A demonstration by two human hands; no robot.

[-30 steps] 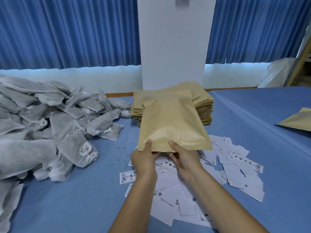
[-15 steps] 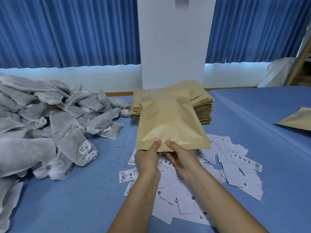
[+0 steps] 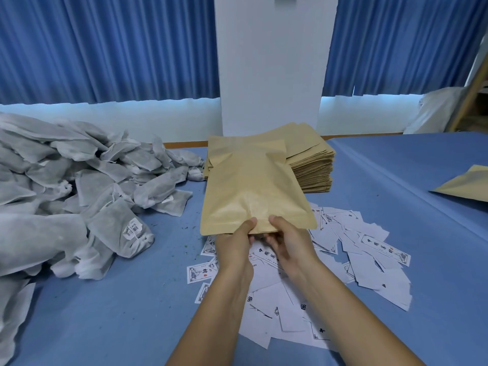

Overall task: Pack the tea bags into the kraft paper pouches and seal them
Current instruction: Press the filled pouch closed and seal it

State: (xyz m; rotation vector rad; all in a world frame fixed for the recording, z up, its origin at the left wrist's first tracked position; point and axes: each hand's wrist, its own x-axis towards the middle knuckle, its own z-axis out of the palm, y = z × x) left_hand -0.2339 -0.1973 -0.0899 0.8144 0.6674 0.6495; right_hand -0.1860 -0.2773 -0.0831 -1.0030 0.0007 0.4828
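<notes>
Holding a kraft paper pouch by the middle of its near edge, I see both grips pinching it side by side. The left grip has its thumb on top and its fingers curled underneath, and the right grip just beside it does the same. The pouch stretches away from the grips, lifted off the blue counter. Its far end overlaps my sight of the stack of flat kraft pouches behind it. The tea bags lie heaped on the left of the counter, well apart from both grips. The nearest one carries a barcode tag. Printed paper labels are scattered under the forearms and out to the right. Another kraft pouch lies at the counter's right edge.
</notes>
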